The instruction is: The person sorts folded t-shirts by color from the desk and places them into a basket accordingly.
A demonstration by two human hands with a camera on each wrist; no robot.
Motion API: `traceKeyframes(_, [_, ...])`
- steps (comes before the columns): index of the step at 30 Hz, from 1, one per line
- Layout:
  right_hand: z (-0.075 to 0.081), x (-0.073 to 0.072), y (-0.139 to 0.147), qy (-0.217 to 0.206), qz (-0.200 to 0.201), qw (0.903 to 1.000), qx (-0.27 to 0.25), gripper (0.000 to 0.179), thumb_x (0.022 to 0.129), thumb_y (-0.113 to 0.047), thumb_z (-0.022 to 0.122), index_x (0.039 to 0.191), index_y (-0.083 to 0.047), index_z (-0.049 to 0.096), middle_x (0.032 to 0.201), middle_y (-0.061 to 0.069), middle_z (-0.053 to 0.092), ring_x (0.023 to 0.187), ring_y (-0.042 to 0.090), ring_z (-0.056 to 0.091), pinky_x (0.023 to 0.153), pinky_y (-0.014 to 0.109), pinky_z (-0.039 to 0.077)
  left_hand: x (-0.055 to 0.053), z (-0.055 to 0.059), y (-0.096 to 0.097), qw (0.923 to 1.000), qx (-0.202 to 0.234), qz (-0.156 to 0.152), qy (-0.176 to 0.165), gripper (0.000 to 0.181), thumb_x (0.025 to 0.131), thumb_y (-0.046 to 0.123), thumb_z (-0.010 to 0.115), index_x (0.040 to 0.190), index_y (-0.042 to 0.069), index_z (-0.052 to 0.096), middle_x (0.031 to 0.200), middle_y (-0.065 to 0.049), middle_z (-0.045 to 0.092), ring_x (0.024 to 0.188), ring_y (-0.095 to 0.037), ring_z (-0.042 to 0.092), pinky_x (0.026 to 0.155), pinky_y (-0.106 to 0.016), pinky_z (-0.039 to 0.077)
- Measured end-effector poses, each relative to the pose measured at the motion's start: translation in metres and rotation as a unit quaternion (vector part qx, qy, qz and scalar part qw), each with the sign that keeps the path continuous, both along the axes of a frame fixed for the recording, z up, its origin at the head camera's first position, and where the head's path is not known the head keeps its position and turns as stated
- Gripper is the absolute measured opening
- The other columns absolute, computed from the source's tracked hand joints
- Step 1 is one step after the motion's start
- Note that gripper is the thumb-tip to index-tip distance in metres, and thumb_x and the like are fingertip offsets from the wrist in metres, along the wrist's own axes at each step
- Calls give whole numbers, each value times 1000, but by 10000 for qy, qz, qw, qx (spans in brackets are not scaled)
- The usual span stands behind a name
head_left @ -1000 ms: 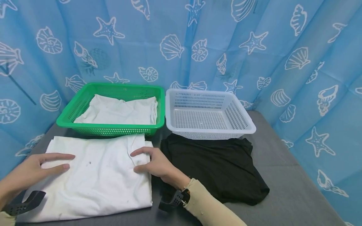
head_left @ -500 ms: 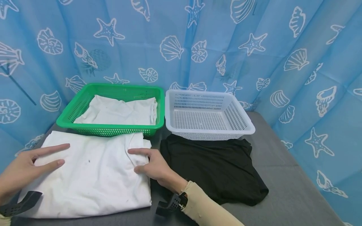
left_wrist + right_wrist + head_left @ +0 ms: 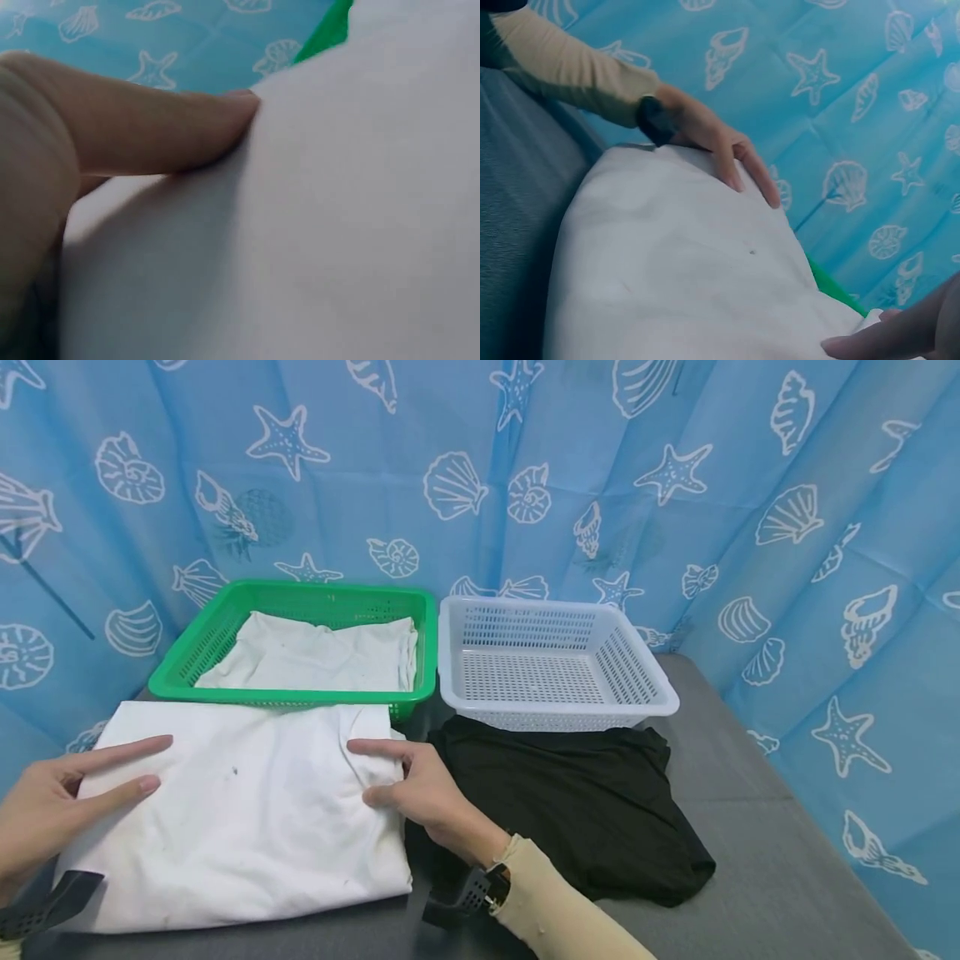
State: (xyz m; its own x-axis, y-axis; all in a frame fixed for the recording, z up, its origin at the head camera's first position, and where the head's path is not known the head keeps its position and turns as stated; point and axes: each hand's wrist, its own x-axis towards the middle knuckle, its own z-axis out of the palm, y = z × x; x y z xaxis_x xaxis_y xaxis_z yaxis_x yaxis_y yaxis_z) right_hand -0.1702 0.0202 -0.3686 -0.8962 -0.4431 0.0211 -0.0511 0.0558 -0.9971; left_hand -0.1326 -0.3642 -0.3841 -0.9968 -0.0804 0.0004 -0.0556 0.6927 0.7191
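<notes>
A folded white cloth (image 3: 255, 827) with a few small dark spots spans the space between my two hands. My left hand (image 3: 71, 797) holds its left side, index finger and thumb stretched over the top and the other fingers tucked out of sight. At the opposite side, my right hand (image 3: 427, 789) grips the cloth near a folded strip, thumb and index finger on top. The cloth's far edge overlaps the front rim of the green basket (image 3: 300, 697) in the head view. Up close in the left wrist view, a finger (image 3: 172, 131) presses along the cloth's edge.
Another folded white cloth (image 3: 322, 656) lies inside the green basket. Beside it stands a white basket (image 3: 555, 706) with nothing in it. A black garment (image 3: 570, 810) lies on the grey table (image 3: 750, 843) to the right. A blue shell-patterned curtain (image 3: 480, 485) hangs behind.
Both hands have shifted the white cloth away from me, toward the green basket, and its far edge now covers part of the basket's front. The left hand has also moved slightly left.
</notes>
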Motion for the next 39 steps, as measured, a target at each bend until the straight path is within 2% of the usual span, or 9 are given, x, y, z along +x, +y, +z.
traceKeyframes(2, [4, -1, 3, 56, -19, 10000, -48, 57, 76, 14, 71, 123, -19, 72, 130, -7, 59, 119, 11, 50, 96, 32, 44, 2, -1, -1, 9996, 186, 40, 215, 65, 93, 41, 68, 151, 25, 43, 153, -23, 31, 126, -14, 44, 77, -35, 54])
traceKeyframes(4, [9, -1, 5, 72, -63, 9999, -45, 58, 76, 14, 71, 123, -19, 72, 130, -7, 59, 118, 12, 51, 96, 33, 44, 4, -1, -1, 9981, 418, 41, 461, 62, 93, 33, 71, 149, 27, 46, 152, -11, 37, 108, 3, 47, 60, -21, 51])
traceKeyframes(7, [16, 1, 8, 54, -95, 9999, -30, 59, 76, 14, 70, 124, -20, 71, 131, -7, 58, 115, 13, 53, 96, 33, 44, 6, 2, 0, 9938, 875, -43, 679, 63, 92, 21, 72, 149, 25, 46, 143, 5, 42, 100, 11, 51, 60, -21, 53])
traceKeyframes(10, [23, 2, 11, -17, -81, 9999, -82, 59, 76, 14, 70, 126, -19, 70, 131, -4, 58, 112, 14, 56, 94, 33, 46, 6, 5, 4, 9902, 1205, -87, 698, 67, 91, 13, 73, 151, 24, 43, 136, 10, 45, 95, 8, 58, 60, -26, 56])
traceKeyframes(17, [32, 3, 17, -48, 77, 9995, -295, 59, 77, 13, 70, 127, -19, 69, 128, 0, 60, 103, 17, 60, 86, 32, 51, 6, 4, 5, 9906, 1189, 64, 677, 76, 91, 11, 73, 154, 32, 35, 143, -2, 36, 94, 11, 51, 59, -22, 54])
traceKeyframes(24, [40, 1, 27, 703, 445, 9952, -511, 59, 82, 8, 71, 135, -18, 63, 128, 7, 55, 101, 19, 57, 83, 32, 52, 3, 1, -1, 9879, 1094, -242, 1069, 82, 93, 1, 67, 157, 31, 26, 153, -5, 25, 107, 0, 45, 66, -12, 49])
traceKeyframes(30, [45, -9, 38, 1073, 547, 9913, -522, 60, 84, 5, 72, 139, -16, 59, 132, 10, 52, 104, 22, 55, 85, 34, 51, -1, 15, 19, 9961, 349, 76, 802, 82, 89, 29, 76, 153, 43, 27, 160, -14, 19, 123, -25, 43, 60, -13, 48])
traceKeyframes(34, [48, -17, 46, 1050, 363, 9931, -389, 62, 83, 9, 71, 138, -17, 60, 132, 12, 52, 104, 23, 55, 83, 36, 52, -1, 32, 39, 9961, -67, -77, 879, 86, 83, 34, 81, 152, 41, 30, 144, -31, 38, 101, -18, 53, 55, -19, 49])
traceKeyframes(39, [56, -31, 56, 1056, 160, 9940, -238, 65, 81, 11, 71, 138, -17, 60, 131, 12, 53, 102, 25, 57, 80, 37, 53, -8, 56, 50, 9895, -427, -503, 1285, 86, 83, 30, 82, 153, 37, 32, 95, -24, 59, 60, -14, 56, 47, -25, 47])
